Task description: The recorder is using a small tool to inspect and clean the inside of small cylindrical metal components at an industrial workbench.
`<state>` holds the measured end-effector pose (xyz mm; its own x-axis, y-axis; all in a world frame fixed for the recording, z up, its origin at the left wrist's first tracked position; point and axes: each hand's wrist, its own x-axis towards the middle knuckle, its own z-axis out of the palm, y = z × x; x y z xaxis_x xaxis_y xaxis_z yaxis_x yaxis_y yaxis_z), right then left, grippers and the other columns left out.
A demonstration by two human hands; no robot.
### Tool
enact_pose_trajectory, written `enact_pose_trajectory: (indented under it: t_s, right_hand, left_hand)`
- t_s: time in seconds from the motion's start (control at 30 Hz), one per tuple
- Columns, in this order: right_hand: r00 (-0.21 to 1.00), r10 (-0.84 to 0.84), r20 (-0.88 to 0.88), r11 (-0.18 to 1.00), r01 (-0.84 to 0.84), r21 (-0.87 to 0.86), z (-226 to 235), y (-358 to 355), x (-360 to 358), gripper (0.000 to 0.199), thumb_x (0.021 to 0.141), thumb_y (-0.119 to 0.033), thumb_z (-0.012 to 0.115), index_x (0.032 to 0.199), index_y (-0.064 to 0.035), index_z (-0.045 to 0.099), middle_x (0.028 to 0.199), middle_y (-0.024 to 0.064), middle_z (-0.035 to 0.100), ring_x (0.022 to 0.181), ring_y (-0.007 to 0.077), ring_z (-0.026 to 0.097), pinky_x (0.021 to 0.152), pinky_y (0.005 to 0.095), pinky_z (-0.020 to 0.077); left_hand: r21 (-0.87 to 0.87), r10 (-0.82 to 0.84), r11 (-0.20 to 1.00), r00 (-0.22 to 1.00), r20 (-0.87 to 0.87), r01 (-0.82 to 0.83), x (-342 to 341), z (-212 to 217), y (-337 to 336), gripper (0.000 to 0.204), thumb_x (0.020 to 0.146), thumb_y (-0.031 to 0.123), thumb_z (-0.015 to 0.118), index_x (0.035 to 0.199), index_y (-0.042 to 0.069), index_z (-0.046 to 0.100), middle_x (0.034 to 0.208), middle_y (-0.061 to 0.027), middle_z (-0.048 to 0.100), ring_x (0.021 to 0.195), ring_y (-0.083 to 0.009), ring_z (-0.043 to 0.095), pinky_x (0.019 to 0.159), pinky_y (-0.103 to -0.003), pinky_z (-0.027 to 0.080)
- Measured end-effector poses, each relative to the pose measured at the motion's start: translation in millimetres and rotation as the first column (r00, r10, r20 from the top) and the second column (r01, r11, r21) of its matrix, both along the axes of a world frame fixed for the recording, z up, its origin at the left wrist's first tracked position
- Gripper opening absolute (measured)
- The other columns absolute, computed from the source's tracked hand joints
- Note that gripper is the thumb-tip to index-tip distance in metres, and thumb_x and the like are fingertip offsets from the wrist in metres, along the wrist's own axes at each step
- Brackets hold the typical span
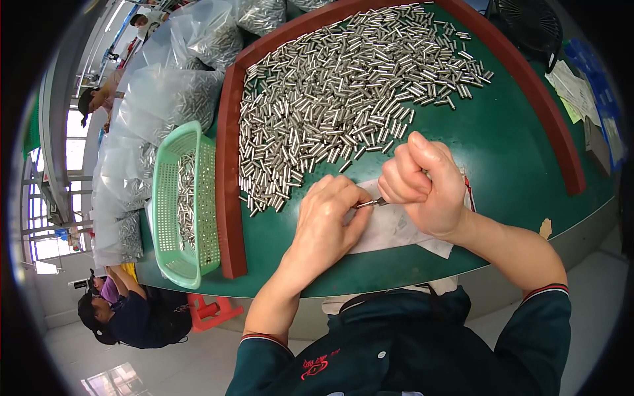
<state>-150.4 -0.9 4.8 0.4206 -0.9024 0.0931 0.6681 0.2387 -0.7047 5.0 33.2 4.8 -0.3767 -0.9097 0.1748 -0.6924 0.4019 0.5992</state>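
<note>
My left hand [328,214] is closed, pinching a small shiny metal pin [365,204] between thumb and fingers. My right hand [426,185] makes a fist just beside it, thumb up. A short dark metal tip [381,200] shows at the fist's left side and meets the pin end; the rest of what the fist holds is hidden. Beneath both hands lies a pale, smudged sheet [370,245], paper or cloth. Beyond them a wide heap of loose metal pins [337,92] spreads over the green tabletop [508,158].
Dark red rails [230,191] frame the heap. Left of them stands a green plastic basket [207,218] holding pins, beside clear bags [198,99] of metal parts. A black fan [528,26] and papers [573,89] sit at the right. A co-worker [135,313] sits at left near a red stool [210,311].
</note>
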Motion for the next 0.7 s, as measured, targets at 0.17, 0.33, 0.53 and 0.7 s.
enact_pose_trajectory:
  t_s: [0.17,0.33,0.53,0.7]
  right_hand:
    - [1.0,0.001,0.001,1.0,-0.001,0.011,-0.4,0.9,0.6,0.048,0.093,-0.029,0.025,0.047,-0.0134,0.023,0.04,-0.0037,0.022,0.038,0.008,0.014,0.039,0.0245,0.0164]
    - [1.0,0.009,0.011,1.0,-0.009,-0.013,-0.4,0.3,-0.1,0.049,0.093,-0.03,0.023,0.048,-0.0138,0.023,0.04,-0.0046,0.021,0.038,0.0077,0.014,0.039,0.0242,0.0167]
    - [1.0,0.022,0.002,1.0,-0.022,-0.018,0.7,1.7,-0.5,0.048,0.093,-0.03,0.024,0.048,-0.0139,0.023,0.04,-0.0047,0.021,0.038,0.0077,0.014,0.04,0.0241,0.0169]
    - [0.999,0.035,0.004,0.998,-0.035,-0.047,-2.0,0.8,-1.1,0.048,0.093,-0.029,0.024,0.048,-0.0138,0.023,0.04,-0.0045,0.021,0.039,0.0078,0.014,0.04,0.0241,0.0168]
  left_hand:
    - [0.008,0.01,1.0,1.0,0.017,-0.01,0.8,0.1,1.2,0.009,0.065,0.003,0.063,0.071,0.003,0.055,0.065,-0.0068,0.049,0.063,-0.0242,0.046,0.058,-0.035,0.037]
    - [-0.002,0.013,1.0,0.998,0.069,-0.013,0.7,2.6,0.4,0.012,0.063,-0.001,0.065,0.073,0.001,0.057,0.069,-0.0055,0.055,0.061,-0.0212,0.048,0.055,-0.031,0.04]
    - [-0.002,0.015,1.0,0.998,0.063,-0.015,-0.1,4.6,0.6,0.012,0.063,-0.001,0.065,0.073,0.001,0.057,0.068,-0.0059,0.055,0.063,-0.0222,0.049,0.056,-0.032,0.04]
    - [0.009,0.012,1.0,1.0,0.027,-0.012,-0.1,2.0,1.3,0.01,0.065,0.002,0.063,0.072,0.002,0.056,0.067,-0.008,0.05,0.065,-0.0255,0.047,0.06,-0.035,0.039]
